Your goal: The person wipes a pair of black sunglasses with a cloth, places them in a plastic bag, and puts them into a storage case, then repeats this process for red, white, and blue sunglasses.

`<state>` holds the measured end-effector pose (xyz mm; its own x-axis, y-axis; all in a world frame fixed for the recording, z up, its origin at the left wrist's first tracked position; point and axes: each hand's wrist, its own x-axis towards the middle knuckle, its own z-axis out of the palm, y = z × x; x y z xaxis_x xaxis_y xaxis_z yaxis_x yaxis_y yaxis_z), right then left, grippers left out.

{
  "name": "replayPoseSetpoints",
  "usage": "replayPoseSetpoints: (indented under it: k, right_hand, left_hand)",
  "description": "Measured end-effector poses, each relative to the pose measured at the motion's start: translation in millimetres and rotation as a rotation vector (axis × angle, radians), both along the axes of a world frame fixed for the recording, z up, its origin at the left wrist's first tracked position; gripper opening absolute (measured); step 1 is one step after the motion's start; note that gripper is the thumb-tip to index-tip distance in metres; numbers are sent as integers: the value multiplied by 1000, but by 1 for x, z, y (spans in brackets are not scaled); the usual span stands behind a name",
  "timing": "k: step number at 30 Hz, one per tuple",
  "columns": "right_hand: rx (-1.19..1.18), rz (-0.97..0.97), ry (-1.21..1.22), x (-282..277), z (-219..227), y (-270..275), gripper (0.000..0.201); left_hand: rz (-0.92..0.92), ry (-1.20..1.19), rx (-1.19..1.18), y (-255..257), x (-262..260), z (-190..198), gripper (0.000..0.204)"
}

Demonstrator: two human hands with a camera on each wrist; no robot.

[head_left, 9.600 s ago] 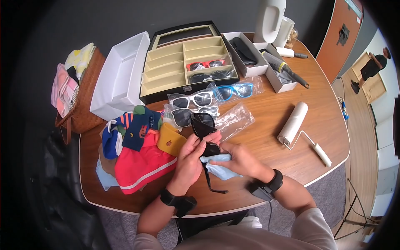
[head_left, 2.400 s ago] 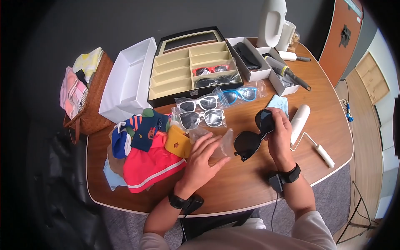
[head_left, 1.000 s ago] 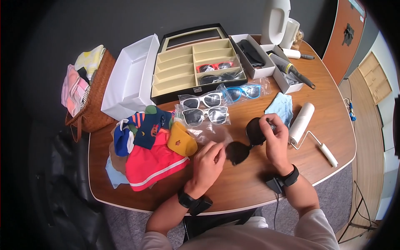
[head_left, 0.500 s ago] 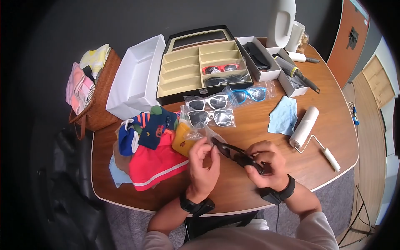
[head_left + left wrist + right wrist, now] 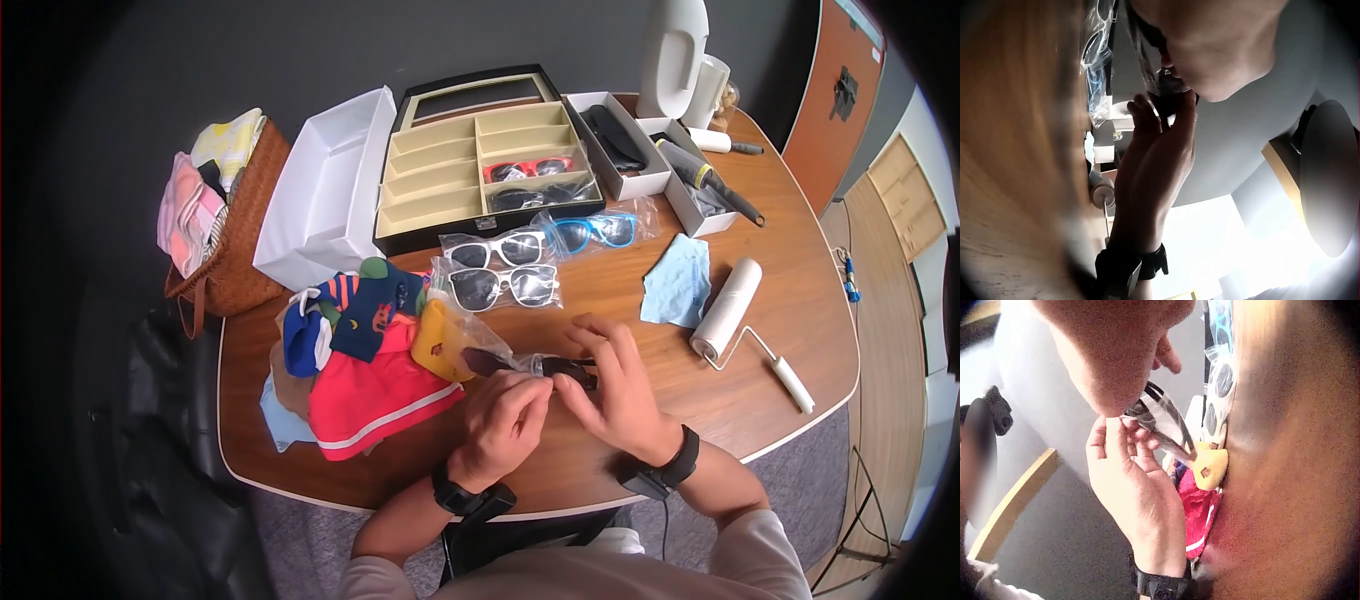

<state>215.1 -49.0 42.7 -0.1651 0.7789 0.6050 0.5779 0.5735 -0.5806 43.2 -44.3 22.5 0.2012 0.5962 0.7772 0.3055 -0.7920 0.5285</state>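
Both hands meet over the near middle of the table around black sunglasses [image 5: 570, 371], which lie partly inside a clear plastic bag [image 5: 1169, 422]. My left hand [image 5: 505, 420] pinches the bag and the sunglasses near their middle, fingers curled. At their right end, the thumb and fingers of my right hand [image 5: 625, 400] grip the frame. One dark lens shows through the plastic left of the left hand. In the right wrist view the folded temples run down inside the bag, toward the yellow sock [image 5: 1211, 469]. Fingers hide the middle of the sunglasses.
Bagged white sunglasses [image 5: 505, 287] and blue sunglasses [image 5: 595, 232] lie beyond the hands, before a compartment case [image 5: 430, 210]. Rightward are a light blue cloth [image 5: 677, 280] and a lint roller [image 5: 730, 310]. Clothes including red fabric [image 5: 380, 400] pile up at left, near a white box [image 5: 325, 190].
The sunglasses were wiped with the blue cloth, which was then laid on the table. They were folded, and the bag was picked up. Over the last half second they slid leftward into it.
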Motion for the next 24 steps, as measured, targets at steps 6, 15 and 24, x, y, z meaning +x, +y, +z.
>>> replayPoseSetpoints:
  k: [6,15,24]
  right_hand:
    - [-566,242,255,5,4,-6,45]
    - [-390,177,693,14,-11,6,29]
    - [-848,352,501,2,-14,-2,48]
  left_hand:
    - [-14,150,60,6,-4,5,34]
    - [-230,-297,-797,2,-14,-6,41]
    - [-631,-867,-997,38,-24,-12,50]
